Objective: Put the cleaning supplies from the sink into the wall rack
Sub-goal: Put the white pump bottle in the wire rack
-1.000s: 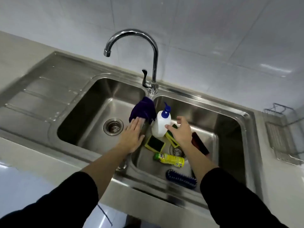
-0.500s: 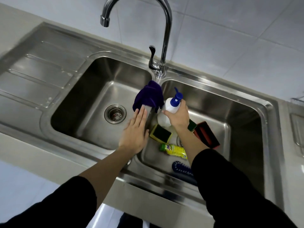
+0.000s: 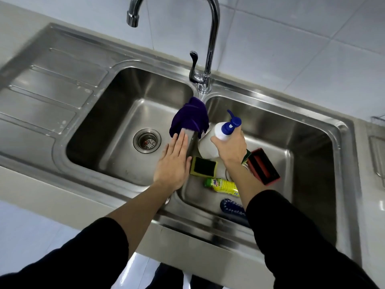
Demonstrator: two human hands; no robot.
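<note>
In the right basin of the steel sink (image 3: 343, 142), my right hand (image 3: 231, 148) grips a white pump bottle (image 3: 220, 132) with a blue pump near its neck, tilted to the right. My left hand (image 3: 174, 161) lies flat and open on the divider between the basins, just below a purple cloth (image 3: 190, 116) draped over it. On the basin floor lie a yellow-green sponge (image 3: 203, 168), a yellow bottle (image 3: 224, 187), a red sponge block (image 3: 263, 166) and a blue brush (image 3: 232, 207), partly hidden by my right arm.
A chrome faucet (image 3: 210, 49) rises behind the divider, its spout over the left basin. The left basin holds only its drain (image 3: 146, 140). A drainboard (image 3: 45, 88) lies left. A wire rack (image 3: 378, 155) shows at the right edge.
My right hand has closed on the pump bottle and tipped it rightward, a little higher. The left hand stays flat on the divider. The view has dropped closer to the sink.
</note>
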